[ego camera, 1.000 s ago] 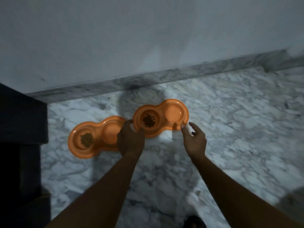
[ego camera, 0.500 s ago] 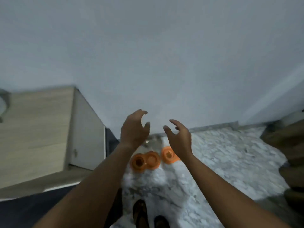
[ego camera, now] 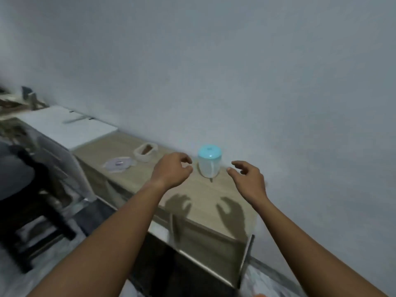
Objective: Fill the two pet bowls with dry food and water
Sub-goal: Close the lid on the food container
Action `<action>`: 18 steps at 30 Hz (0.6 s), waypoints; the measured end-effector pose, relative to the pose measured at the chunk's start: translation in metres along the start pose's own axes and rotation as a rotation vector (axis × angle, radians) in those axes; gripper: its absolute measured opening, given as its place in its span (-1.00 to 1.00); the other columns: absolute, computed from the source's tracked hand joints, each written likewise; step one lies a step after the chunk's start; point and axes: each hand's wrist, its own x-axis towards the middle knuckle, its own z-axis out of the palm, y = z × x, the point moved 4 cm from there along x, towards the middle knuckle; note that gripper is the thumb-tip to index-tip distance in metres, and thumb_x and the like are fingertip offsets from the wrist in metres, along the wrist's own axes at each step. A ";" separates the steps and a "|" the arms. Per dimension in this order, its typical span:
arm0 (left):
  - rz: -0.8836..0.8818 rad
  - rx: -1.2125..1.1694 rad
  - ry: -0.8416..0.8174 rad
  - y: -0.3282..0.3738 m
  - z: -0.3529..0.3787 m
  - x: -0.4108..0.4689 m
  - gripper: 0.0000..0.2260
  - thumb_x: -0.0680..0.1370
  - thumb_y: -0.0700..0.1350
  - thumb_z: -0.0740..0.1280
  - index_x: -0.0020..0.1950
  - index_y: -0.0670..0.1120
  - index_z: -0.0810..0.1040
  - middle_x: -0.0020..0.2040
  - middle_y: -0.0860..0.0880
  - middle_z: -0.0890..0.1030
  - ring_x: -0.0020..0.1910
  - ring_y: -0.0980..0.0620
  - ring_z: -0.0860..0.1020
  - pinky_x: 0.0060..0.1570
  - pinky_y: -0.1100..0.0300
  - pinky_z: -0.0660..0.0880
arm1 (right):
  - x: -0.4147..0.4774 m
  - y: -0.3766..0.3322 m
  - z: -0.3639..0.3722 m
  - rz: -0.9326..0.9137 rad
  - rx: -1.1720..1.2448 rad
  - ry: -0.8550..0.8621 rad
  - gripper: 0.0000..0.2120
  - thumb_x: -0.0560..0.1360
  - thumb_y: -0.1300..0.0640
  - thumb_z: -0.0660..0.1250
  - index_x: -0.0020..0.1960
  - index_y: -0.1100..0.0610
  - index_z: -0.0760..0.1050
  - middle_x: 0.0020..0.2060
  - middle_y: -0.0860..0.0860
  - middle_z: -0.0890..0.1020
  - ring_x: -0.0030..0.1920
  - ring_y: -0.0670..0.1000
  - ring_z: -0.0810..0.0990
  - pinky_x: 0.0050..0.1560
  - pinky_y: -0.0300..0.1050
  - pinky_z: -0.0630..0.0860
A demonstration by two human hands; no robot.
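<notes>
1. Writing: none legible; a faint mark on the jug lid is too blurred to read.
2. Jug (ego camera: 209, 163), clear with a pale blue lid, stands upright on the wooden cabinet top (ego camera: 199, 198), near the wall.
3. Left hand (ego camera: 172, 169): empty, fingers loosely curled, just beside the jug, not touching.
4. Right hand (ego camera: 248, 179): empty, fingers spread, near the jug's other side, apart from it.
5. Small white bag (ego camera: 145, 151) with brown contents and a flat clear lid (ego camera: 119, 165) lie further left on the cabinet.

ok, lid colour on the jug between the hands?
Light turquoise lid on a clear jug, seen in the head view.
</notes>
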 end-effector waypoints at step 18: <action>-0.323 -0.143 -0.136 -0.428 -0.150 0.062 -0.91 0.43 -0.05 0.46 -0.09 0.04 0.68 -0.03 0.01 0.70 0.01 0.04 0.64 0.03 0.23 0.48 | 0.026 -0.088 0.484 0.174 -0.119 -0.286 -0.73 0.48 -0.04 0.45 0.16 -0.01 0.66 0.18 0.01 0.69 0.17 -0.01 0.64 0.14 -0.14 0.48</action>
